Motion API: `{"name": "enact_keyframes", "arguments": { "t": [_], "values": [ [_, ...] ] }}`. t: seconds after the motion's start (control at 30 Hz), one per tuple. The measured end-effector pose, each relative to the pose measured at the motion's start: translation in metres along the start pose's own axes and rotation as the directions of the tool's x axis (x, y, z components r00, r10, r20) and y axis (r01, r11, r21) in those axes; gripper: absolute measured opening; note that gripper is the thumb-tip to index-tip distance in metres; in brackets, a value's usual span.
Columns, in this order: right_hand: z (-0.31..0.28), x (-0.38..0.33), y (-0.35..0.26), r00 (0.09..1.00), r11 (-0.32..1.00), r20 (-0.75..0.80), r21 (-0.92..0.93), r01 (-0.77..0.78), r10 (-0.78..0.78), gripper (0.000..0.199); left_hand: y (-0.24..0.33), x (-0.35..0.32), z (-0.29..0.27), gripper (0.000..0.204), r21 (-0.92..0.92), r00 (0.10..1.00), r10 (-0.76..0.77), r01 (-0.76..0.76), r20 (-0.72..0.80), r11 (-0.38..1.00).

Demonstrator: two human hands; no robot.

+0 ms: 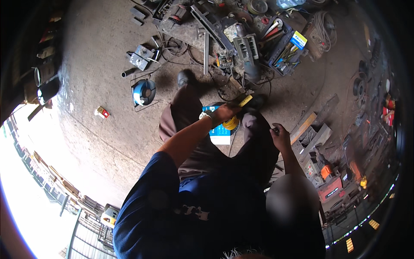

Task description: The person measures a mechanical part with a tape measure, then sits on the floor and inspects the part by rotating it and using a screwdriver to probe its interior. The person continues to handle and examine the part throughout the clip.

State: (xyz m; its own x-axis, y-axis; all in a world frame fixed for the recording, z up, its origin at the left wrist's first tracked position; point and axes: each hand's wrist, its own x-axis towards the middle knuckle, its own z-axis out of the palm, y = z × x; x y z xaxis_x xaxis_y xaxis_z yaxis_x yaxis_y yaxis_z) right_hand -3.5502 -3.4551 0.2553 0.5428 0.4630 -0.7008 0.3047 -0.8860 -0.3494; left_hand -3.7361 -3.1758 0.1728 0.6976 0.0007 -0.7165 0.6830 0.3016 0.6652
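My left hand [226,112], with a watch on its wrist, reaches between my knees. Its fingers are closed around a flat yellow strip [246,100] that sticks out past them. Just below that hand is a rounded yellow object [231,124]; its kind is not clear. Underneath lies a blue and white printed sheet [221,139], partly covered by the hand and the yellow object. My right hand [281,137] is beside my right knee with its fingers curled. A small dark thing seems to show at its fingertips, too small to name.
A blue spool in a wire frame [144,92] and a grey metal box [141,57] stand on the left floor. Ahead are a vise [246,49], a tool tray [282,54] and loose cables. Metal offcuts [317,138] and an orange power tool [326,171] lie at right.
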Motion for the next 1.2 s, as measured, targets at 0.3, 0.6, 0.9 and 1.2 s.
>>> {"name": "enact_keyframes", "arguments": {
  "t": [0.3,0.6,0.9,1.2],
  "values": [
    [0.156,-0.061,0.023,0.877,0.991,0.46,0.068,0.118,-0.137,0.045,-0.11,-0.049,0.121,0.04,-0.249,0.981,-0.099,0.055,-0.167,0.967],
    [0.07,0.139,0.012,0.844,0.843,0.138,0.245,0.478,-0.519,0.035,-0.005,0.084,0.026,0.029,0.058,0.942,0.212,-0.234,0.26,0.97],
    [0.134,0.259,0.023,0.644,0.886,0.695,-0.022,0.463,-0.319,0.037,-0.041,0.162,0.022,0.027,0.013,0.858,0.482,-0.492,0.179,0.871],
    [0.085,0.238,-0.005,0.546,0.794,0.616,0.235,0.561,-0.568,0.042,-0.029,0.156,0.008,0.018,0.205,0.716,0.687,-0.696,0.125,0.688]
  ]
}}
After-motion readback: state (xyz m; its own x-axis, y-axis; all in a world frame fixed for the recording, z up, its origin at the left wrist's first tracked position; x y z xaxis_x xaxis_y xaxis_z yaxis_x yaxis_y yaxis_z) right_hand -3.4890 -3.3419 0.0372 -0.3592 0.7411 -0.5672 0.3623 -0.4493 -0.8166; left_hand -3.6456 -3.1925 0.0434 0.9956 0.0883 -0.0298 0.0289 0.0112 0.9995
